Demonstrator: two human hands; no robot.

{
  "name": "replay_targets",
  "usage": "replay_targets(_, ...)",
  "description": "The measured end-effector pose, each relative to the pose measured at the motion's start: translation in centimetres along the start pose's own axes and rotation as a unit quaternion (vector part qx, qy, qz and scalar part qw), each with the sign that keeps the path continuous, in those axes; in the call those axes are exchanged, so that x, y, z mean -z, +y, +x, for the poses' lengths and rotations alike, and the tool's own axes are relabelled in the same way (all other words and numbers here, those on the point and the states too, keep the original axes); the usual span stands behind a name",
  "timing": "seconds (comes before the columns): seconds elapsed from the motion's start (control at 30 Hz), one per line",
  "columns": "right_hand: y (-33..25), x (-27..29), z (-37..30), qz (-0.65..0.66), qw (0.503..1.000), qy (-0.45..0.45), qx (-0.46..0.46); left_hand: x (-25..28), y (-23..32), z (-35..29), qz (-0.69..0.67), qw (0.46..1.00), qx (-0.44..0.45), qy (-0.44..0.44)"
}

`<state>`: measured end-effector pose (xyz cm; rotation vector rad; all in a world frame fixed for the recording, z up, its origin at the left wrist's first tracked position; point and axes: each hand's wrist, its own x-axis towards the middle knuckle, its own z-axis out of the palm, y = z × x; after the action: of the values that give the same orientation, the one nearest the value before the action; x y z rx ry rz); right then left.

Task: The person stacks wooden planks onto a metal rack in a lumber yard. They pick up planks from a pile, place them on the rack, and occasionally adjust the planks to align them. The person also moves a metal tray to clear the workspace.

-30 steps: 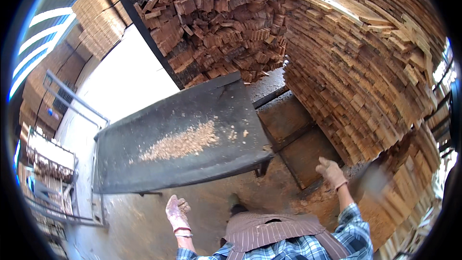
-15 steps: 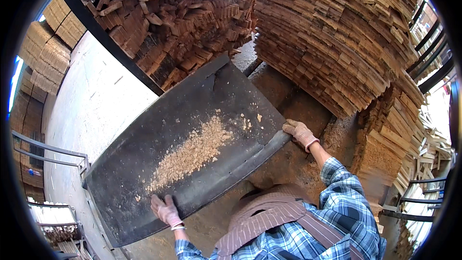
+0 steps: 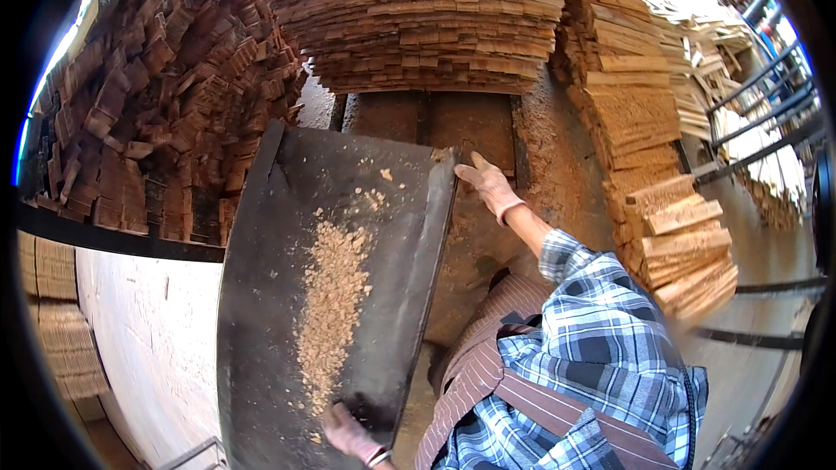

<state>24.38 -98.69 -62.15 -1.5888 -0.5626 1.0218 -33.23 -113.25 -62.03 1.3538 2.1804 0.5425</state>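
Note:
A long dark work surface (image 3: 252,313), with a raised strip along its right side, runs away from me. Down its middle lies a narrow heap of pale wood chips (image 3: 333,287), with a few loose bits scattered beyond the far end. My left hand (image 3: 350,435), in a pale glove and slightly blurred, rests on the surface just below the heap's near end, fingers apart. My right hand (image 3: 489,187), also gloved, is at the far right corner of the surface. Its fingers are spread and the tips reach the edge; nothing is held in it.
Tall stacks of thin wooden boards (image 3: 427,26) stand beyond, with a jumbled stack of boards (image 3: 122,113) at far left. Cut wood pieces (image 3: 688,244) lie stacked to my right, beside metal rails (image 3: 758,157). A dark metal bar (image 3: 122,237) crosses at left.
My view has turned to the right, so the dark surface now points more straight ahead. My left hand stays near the chips' near end. My right hand remains at the far corner, its fingers more spread.

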Motion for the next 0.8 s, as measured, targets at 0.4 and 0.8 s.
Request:
replay_targets(0.4, 9.0, -15.4, -19.6, 0.337, 0.926, -0.015, -0.173, 21.1, -10.4, 32.3, 0.307, 0.939, -0.085, 0.133)
replay_targets(0.8, 13.4, -16.6, -18.8, 0.308, 0.950, 0.046, 0.018, 20.7, -9.9, 32.7, 0.288, 0.952, -0.078, 0.064)
